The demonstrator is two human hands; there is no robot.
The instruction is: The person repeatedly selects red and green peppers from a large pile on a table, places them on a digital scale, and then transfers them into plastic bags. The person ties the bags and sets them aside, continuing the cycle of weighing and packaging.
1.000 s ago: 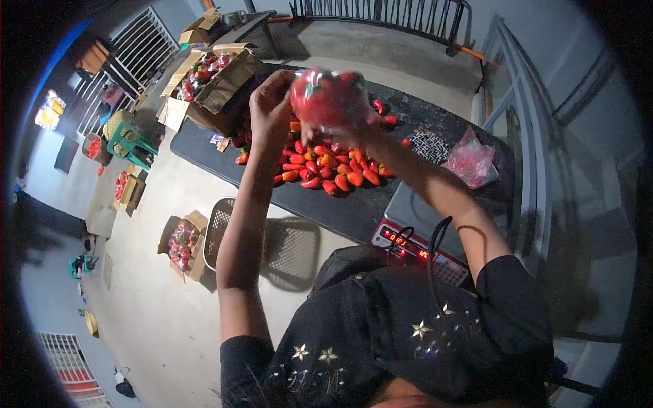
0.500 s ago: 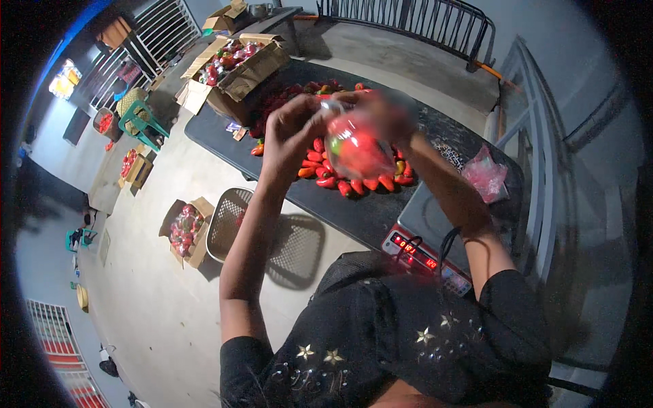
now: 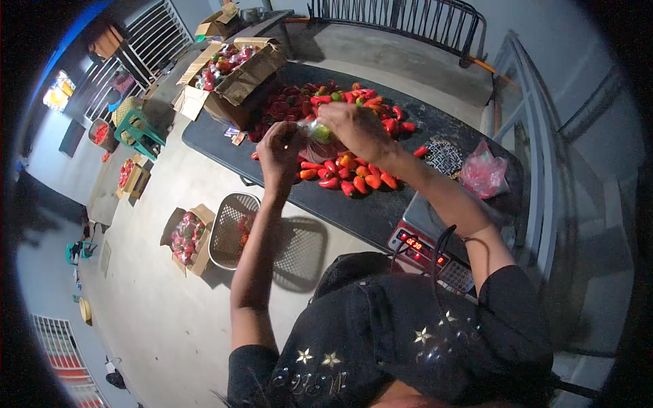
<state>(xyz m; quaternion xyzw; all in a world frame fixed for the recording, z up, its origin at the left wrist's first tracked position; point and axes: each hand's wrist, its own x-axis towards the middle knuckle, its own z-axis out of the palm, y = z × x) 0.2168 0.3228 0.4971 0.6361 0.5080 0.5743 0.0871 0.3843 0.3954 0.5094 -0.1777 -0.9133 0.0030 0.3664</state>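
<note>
Over the dark table I hold a clear plastic bag [image 3: 318, 144] up between both hands, with something yellow-green and some red showing through it. My left hand [image 3: 279, 151] is closed in a pinch on the bag's left edge. From the other side, my right hand [image 3: 360, 132] is closed at the bag's upper part, its fingertips partly hidden. Red peppers [image 3: 340, 178] lie loose below and in front of my hands. More peppers [image 3: 286, 109] are heaped behind them, a few of them green.
A digital scale [image 3: 435, 234] stands at the table's near right. Beyond it are a patterned cloth [image 3: 443, 155] and a pink plastic bag [image 3: 484, 170]. An open carton [image 3: 248, 75] of bagged peppers stands far left. On the floor are a basket [image 3: 221, 234] and another carton [image 3: 199, 253].
Both hands have shifted with the bag, the right one leftward and slightly down. The bag hung lower and rounder before; now it is mostly behind my right hand. The scale's display has changed.
</note>
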